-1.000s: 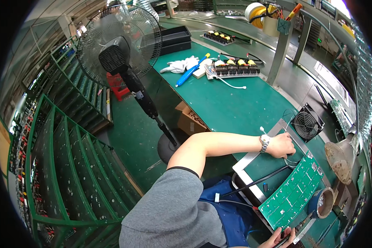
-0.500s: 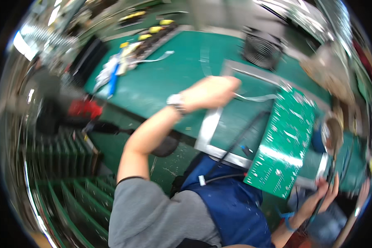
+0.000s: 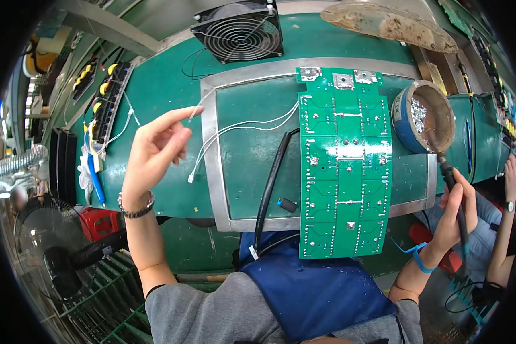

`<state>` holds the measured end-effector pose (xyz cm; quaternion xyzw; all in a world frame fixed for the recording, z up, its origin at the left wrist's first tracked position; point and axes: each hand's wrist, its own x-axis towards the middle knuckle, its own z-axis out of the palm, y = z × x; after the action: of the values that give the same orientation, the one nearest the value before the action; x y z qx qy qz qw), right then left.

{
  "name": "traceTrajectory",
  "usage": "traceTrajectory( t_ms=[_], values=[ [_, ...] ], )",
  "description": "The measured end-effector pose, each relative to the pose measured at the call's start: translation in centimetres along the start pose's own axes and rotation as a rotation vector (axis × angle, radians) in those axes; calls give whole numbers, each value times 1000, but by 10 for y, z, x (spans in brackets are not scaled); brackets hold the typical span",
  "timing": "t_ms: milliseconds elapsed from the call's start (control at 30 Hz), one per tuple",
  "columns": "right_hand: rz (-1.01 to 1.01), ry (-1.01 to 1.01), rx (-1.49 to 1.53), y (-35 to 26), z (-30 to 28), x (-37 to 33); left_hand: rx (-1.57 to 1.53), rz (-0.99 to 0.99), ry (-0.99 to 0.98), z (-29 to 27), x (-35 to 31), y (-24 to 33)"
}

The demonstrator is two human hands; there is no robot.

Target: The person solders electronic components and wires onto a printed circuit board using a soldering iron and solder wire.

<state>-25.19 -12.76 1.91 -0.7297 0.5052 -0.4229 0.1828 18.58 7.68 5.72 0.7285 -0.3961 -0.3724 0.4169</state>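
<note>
My left hand (image 3: 157,152) is left of the metal frame, index finger stretched and thumb apart from it. A thin pale strand (image 3: 194,114) passes by these fingertips; whether they touch it is unclear. Closed around the handle of a soldering iron (image 3: 450,180) is my right hand (image 3: 458,206). The iron's tip end meets the near rim of a round blue tub (image 3: 404,123) with silvery bits inside. Between my hands lies a large green circuit board (image 3: 347,183), solder side up. Two white wires (image 3: 241,124) run left from it to a small connector.
A grey metal frame (image 3: 215,172) lies under the board on the green bench, with a black cable (image 3: 272,183) across it. A black fan (image 3: 241,37) stands behind. At the left are yellow-and-black parts (image 3: 106,103) and a blue pen-like tool (image 3: 94,180). Another person's arm (image 3: 504,229) is at right.
My view has turned, and the blur is gone. My left hand has gone from a fist over the frame's edge to spread fingers left of it. The white wires now lie loose across the frame.
</note>
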Motion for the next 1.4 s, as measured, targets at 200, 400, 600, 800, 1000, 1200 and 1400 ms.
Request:
traceTrajectory(
  t_ms=[200,400,600,800,1000,1200,1400],
  values=[
    [-61,19,85,-30,-8,22,181,332,-49,53,32,27],
    [12,-363,327,-64,40,42,232,507,122,87,61,11],
    [-21,-514,421,-80,78,51,364,560,285,90,60,-4],
    [7,-552,446,-82,93,50,417,572,297,90,61,-8],
    [-102,-583,389,-81,99,47,429,605,293,92,61,-7],
    [-215,-582,336,-82,98,48,470,617,303,95,60,-7],
    [-313,-608,270,-85,95,48,530,678,317,101,63,-11]
  ],
)
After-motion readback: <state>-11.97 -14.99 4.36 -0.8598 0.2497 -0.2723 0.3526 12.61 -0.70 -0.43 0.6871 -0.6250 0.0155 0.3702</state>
